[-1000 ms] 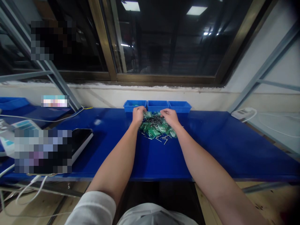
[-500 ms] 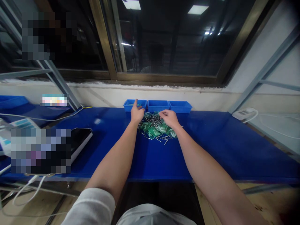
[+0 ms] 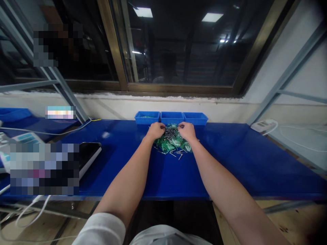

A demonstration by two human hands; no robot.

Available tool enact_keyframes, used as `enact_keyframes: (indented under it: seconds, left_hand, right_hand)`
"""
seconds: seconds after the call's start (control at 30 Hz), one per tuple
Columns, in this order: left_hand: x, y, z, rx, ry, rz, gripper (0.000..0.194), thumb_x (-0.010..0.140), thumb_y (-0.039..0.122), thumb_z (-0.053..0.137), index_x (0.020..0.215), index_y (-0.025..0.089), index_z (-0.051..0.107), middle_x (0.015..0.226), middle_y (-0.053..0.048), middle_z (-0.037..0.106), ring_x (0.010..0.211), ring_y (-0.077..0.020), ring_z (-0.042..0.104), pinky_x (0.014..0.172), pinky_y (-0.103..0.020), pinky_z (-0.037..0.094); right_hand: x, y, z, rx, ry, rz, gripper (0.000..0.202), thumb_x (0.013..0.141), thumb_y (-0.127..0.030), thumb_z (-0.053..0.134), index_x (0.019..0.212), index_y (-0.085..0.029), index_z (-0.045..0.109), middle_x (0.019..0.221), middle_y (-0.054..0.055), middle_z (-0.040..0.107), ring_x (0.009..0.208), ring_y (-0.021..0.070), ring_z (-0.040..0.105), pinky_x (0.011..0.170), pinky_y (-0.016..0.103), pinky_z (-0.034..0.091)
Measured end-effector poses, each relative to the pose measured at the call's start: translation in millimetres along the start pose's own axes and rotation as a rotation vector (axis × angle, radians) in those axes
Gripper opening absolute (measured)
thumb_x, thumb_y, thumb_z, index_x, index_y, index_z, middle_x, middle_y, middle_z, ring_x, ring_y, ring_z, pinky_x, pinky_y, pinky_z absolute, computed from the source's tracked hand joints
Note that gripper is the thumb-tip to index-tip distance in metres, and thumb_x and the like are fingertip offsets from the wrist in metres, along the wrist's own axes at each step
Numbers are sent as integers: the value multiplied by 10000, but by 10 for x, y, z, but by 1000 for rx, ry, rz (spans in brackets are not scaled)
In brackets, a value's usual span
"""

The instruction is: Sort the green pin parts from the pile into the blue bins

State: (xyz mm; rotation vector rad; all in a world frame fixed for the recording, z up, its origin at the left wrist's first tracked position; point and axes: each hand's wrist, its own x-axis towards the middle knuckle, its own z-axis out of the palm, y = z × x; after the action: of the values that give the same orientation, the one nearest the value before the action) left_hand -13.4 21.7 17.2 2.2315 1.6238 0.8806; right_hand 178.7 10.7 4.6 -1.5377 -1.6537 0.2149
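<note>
A mixed pile of flat green pieces (image 3: 168,147) and thin metal pins (image 3: 170,135), looking like screws or nails, lies on the blue table (image 3: 173,177). My left hand (image 3: 155,131) is at the pile's left edge, its fingers curled together. On the opposite side, my right hand (image 3: 187,131) has thumb and fingers pinched at the pile's upper right. Whatever either hand grips is too small to make out. Right behind the pile, the left blue bin (image 3: 147,121) has some green pieces in it.
A middle blue bin (image 3: 172,120) and a right blue bin (image 3: 196,120) complete the row by the wall. A phone-like device (image 3: 92,151) lies left, with white cables below. A white power strip (image 3: 263,126) sits at the far right, beside a metal frame post (image 3: 278,90).
My left hand has come back from over the left bin to the pile, and its extended fingers have curled. My right hand stays at the pile's right side. The view shifted slightly.
</note>
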Motion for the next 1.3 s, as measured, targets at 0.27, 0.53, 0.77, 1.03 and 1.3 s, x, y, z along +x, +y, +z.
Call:
enact_keyframes:
  seconds: [0.27,0.53,0.77,1.03,1.3]
  left_hand:
    - [-28,70,97,83,-89,95,206,654,215,550,751,237,730,846,-55,712,837,-221,636,791,-264,452]
    - [-24,61,95,146,-89,56,247,623,176,552,789,225,729,819,-73,712,809,-231,644,775,-275,464]
    - [-18,40,90,122,-85,73,232,651,211,538,781,228,729,835,-69,713,827,-244,644,757,-282,461]
    - [-39,83,53,41,-70,49,219,653,227,538,766,219,726,808,-81,709,801,-261,641,740,-307,455]
    - [-52,137,20,-73,-42,23,203,666,231,544,768,199,717,796,-63,707,797,-230,628,744,-283,447]
  right_hand:
    - [-38,45,84,-64,-131,3,163,710,-300,574,771,-216,701,843,86,692,894,237,600,835,332,423]
    - [-31,-15,70,11,-240,-60,180,749,-240,535,780,-221,710,884,68,704,860,235,624,764,302,442]
    - [-54,-63,22,104,-283,-33,216,701,-412,610,742,-229,716,855,55,701,831,235,625,745,316,454]
    - [-52,-97,-17,79,-285,-2,273,577,-290,669,830,-194,705,851,45,692,809,215,620,719,289,460]
    - [-54,-198,-71,139,-106,-174,94,630,-229,598,649,-189,681,757,38,690,755,185,613,727,278,451]
